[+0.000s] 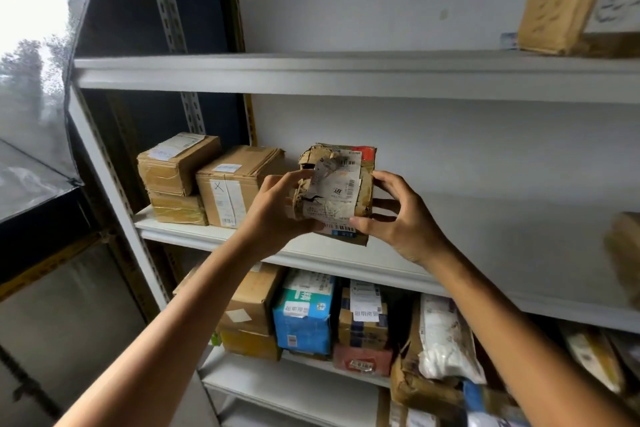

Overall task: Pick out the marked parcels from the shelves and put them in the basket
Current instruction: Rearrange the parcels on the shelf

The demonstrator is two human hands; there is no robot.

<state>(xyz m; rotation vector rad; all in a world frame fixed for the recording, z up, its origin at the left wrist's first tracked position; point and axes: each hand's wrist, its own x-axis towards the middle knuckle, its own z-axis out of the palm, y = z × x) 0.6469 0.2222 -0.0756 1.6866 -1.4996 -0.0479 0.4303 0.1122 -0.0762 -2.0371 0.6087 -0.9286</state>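
Our left hand and right hand clasped a torn parcel at the shelf; no basket showed, so the drop remained.

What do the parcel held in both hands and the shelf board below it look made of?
Parcel: brown corrugated cardboard, matte, going by its torn, crumpled edges; white paper labels with barcodes stuck on. Shelf board: probably painted metal, smooth pale grey with a folded front lip, though the look leaves it open.
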